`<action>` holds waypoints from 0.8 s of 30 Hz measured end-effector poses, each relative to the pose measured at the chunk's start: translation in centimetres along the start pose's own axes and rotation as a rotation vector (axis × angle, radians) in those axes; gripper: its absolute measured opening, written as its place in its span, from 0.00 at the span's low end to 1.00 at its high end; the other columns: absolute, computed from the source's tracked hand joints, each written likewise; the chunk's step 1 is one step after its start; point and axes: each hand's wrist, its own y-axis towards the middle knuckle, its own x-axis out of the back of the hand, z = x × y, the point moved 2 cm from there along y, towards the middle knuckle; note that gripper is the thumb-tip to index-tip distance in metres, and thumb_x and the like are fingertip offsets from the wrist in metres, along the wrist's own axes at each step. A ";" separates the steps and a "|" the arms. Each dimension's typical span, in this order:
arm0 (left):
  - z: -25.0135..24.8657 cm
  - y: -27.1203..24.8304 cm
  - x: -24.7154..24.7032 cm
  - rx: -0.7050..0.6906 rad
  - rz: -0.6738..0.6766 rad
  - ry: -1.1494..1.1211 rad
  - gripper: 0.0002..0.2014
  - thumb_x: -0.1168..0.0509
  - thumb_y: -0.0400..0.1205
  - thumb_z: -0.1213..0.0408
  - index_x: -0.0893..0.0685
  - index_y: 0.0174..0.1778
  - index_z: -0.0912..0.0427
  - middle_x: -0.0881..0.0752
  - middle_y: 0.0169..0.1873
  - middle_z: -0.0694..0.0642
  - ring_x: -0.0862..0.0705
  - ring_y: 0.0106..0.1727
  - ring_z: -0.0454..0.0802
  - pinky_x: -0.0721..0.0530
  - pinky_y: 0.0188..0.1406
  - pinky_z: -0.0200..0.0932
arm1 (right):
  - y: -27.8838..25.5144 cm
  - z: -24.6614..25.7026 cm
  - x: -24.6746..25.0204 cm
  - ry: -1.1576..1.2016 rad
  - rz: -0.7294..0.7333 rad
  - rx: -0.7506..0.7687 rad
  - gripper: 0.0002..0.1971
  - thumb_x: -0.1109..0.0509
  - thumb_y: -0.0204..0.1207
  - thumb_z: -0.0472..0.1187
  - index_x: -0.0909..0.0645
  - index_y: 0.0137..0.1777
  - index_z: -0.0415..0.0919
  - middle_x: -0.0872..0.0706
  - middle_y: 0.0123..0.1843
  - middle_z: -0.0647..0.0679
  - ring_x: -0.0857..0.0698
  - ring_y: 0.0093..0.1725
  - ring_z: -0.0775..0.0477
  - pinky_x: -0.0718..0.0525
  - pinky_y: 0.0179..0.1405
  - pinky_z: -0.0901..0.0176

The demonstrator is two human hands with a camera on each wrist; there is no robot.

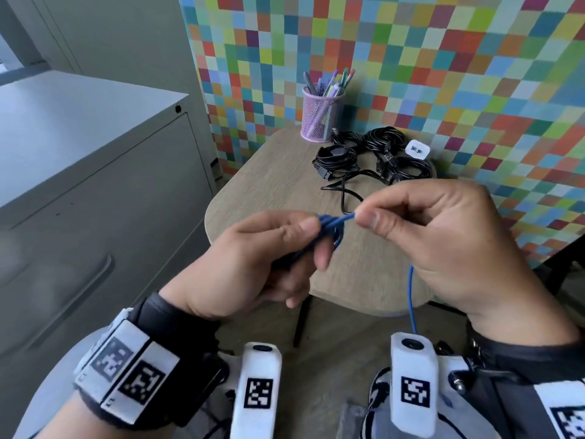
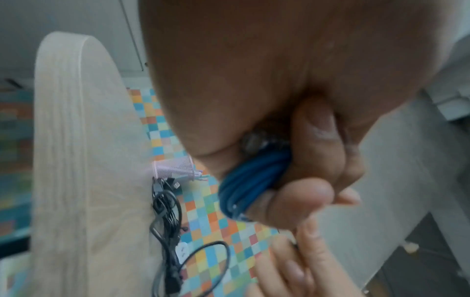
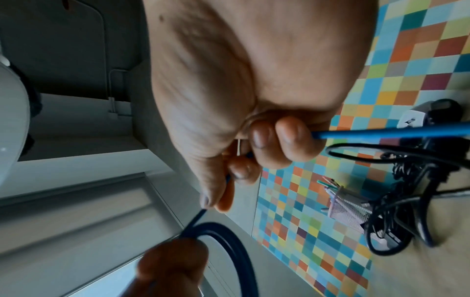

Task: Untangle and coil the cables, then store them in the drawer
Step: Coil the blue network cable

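1. Nearest us, our left hand (image 1: 253,264) clenches around a bundle of loops of the blue cable (image 1: 332,224), thumb pressing the loops against the curled fingers; the left wrist view shows the loops packed between thumb and fingers.
2. Our right hand (image 1: 443,236) pinches a single strand of the same cable between thumb and forefinger, just beside the bundle, and the loose length hangs down below the palm.
3. Both hands hover over the near edge of the small wooden table (image 1: 253,191), hiding part of its top.
4. Farther back on the table lies a tangle of black cables (image 1: 373,160), with a white charger (image 1: 417,149) touching its far side.
5. A purple mesh pen cup (image 1: 319,117) stands just beside the tangle, against the chequered wall (image 1: 443,58).
6. To the left stands a grey drawer cabinet (image 1: 95,172), its fronts closed.
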 end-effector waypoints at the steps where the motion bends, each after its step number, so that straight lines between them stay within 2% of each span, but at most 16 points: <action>1: -0.1 0.0 -0.1 -0.041 -0.008 -0.099 0.15 0.41 0.87 0.59 0.15 0.40 0.60 0.33 0.18 0.46 0.39 0.17 0.42 0.28 0.24 0.41 | 0.0 -0.2 -0.2 0.029 -0.005 -0.003 0.06 0.22 0.76 0.49 0.05 0.48 0.50 0.08 0.34 0.55 0.15 0.31 0.49 0.19 0.30 0.59; 2: -0.3 0.0 -0.1 -0.078 -0.018 -0.172 0.14 0.40 0.87 0.59 0.16 0.40 0.60 0.35 0.19 0.47 0.39 0.18 0.42 0.29 0.23 0.40 | 0.0 -0.5 -0.5 0.066 -0.012 -0.020 0.08 0.24 0.78 0.47 0.06 0.52 0.46 0.11 0.31 0.61 0.17 0.29 0.58 0.22 0.30 0.71; 3: -0.4 0.0 -0.1 -0.107 -0.018 -0.224 0.14 0.42 0.87 0.58 0.17 0.41 0.60 0.37 0.20 0.47 0.40 0.18 0.42 0.30 0.22 0.38 | 0.0 -0.9 -1.0 0.109 -0.018 -0.050 0.10 0.26 0.79 0.46 0.07 0.55 0.44 0.14 0.29 0.64 0.18 0.28 0.62 0.25 0.30 0.76; 4: -0.5 0.0 -0.1 -0.129 -0.006 -0.267 0.14 0.43 0.87 0.57 0.18 0.42 0.60 0.39 0.20 0.48 0.42 0.18 0.43 0.31 0.22 0.38 | 0.0 -1.3 -1.6 0.144 -0.021 -0.079 0.11 0.27 0.81 0.47 0.07 0.57 0.45 0.16 0.27 0.63 0.20 0.27 0.62 0.26 0.29 0.77; 7: -0.6 0.1 -0.2 -0.175 0.048 -0.400 0.13 0.45 0.89 0.57 0.22 0.46 0.61 0.38 0.21 0.48 0.43 0.18 0.44 0.38 0.20 0.39 | -0.2 -2.1 -3.8 0.164 -0.025 -0.155 0.11 0.28 0.84 0.54 0.07 0.58 0.54 0.20 0.28 0.55 0.25 0.26 0.59 0.28 0.28 0.73; 9: -0.5 0.2 -0.4 -0.211 0.027 -0.448 0.13 0.48 0.90 0.57 0.24 0.48 0.61 0.32 0.20 0.48 0.43 0.17 0.45 0.39 0.20 0.40 | -0.4 -2.3 -5.0 0.142 -0.027 -0.215 0.09 0.32 0.88 0.52 0.09 0.57 0.59 0.19 0.29 0.52 0.25 0.25 0.58 0.27 0.28 0.69; 11: -0.5 0.3 -0.6 -0.271 -0.047 -0.431 0.13 0.49 0.90 0.58 0.24 0.50 0.62 0.23 0.23 0.49 0.42 0.16 0.44 0.40 0.20 0.40 | -0.7 -2.3 -6.0 0.082 0.023 -0.268 0.13 0.35 0.91 0.46 0.10 0.57 0.63 0.17 0.31 0.50 0.23 0.25 0.58 0.24 0.30 0.61; 13: -0.7 0.5 -0.6 -0.331 -0.146 -0.361 0.13 0.50 0.90 0.59 0.24 0.53 0.62 0.15 0.31 0.51 0.36 0.15 0.42 0.36 0.20 0.37 | -1.0 -2.0 -6.7 0.012 0.131 -0.297 0.16 0.39 0.92 0.41 0.13 0.52 0.62 0.14 0.33 0.48 0.22 0.24 0.58 0.24 0.29 0.61; 15: -0.8 0.6 -0.5 -0.365 -0.252 -0.276 0.11 0.50 0.90 0.60 0.25 0.55 0.62 0.10 0.39 0.54 0.24 0.19 0.44 0.25 0.21 0.37 | -1.3 -1.7 -7.5 -0.100 0.245 -0.315 0.15 0.39 0.91 0.41 0.18 0.44 0.57 0.13 0.33 0.50 0.20 0.26 0.59 0.27 0.28 0.68; 16: -0.7 0.6 -0.4 -0.374 -0.297 -0.230 0.11 0.50 0.90 0.61 0.25 0.55 0.62 0.09 0.42 0.56 0.18 0.24 0.47 0.20 0.25 0.39 | -1.5 -1.5 -7.9 -0.172 0.284 -0.316 0.16 0.38 0.91 0.43 0.21 0.41 0.57 0.14 0.31 0.52 0.20 0.27 0.60 0.29 0.28 0.70; 18: -0.5 0.8 -0.2 -0.385 -0.358 -0.135 0.10 0.50 0.91 0.63 0.25 0.55 0.63 0.07 0.47 0.60 0.09 0.39 0.55 0.12 0.40 0.43 | -1.7 -1.2 -8.4 -0.274 0.321 -0.313 0.16 0.36 0.91 0.47 0.23 0.38 0.59 0.20 0.28 0.57 0.21 0.28 0.59 0.29 0.27 0.68; 20: 0.0 0.9 -0.1 -0.377 -0.380 -0.055 0.10 0.49 0.91 0.63 0.25 0.55 0.63 0.07 0.50 0.64 0.08 0.55 0.59 0.13 0.58 0.47 | -1.7 -0.9 -8.3 -0.320 0.337 -0.305 0.18 0.34 0.90 0.49 0.27 0.36 0.62 0.23 0.27 0.57 0.23 0.27 0.56 0.30 0.25 0.65; 22: 0.3 1.0 -0.2 -0.359 -0.374 -0.001 0.10 0.49 0.90 0.63 0.24 0.55 0.63 0.07 0.51 0.65 0.09 0.61 0.59 0.15 0.65 0.49 | -1.5 -0.8 -7.7 -0.365 0.349 -0.287 0.18 0.34 0.89 0.51 0.26 0.34 0.59 0.22 0.27 0.54 0.24 0.27 0.53 0.33 0.26 0.62; 24: 0.5 1.1 -0.3 -0.355 -0.364 0.081 0.10 0.49 0.91 0.64 0.24 0.55 0.63 0.07 0.50 0.64 0.09 0.61 0.58 0.15 0.66 0.48 | -1.4 -0.4 -7.3 -0.371 0.363 -0.269 0.19 0.33 0.88 0.50 0.24 0.32 0.54 0.22 0.26 0.51 0.24 0.27 0.49 0.32 0.26 0.57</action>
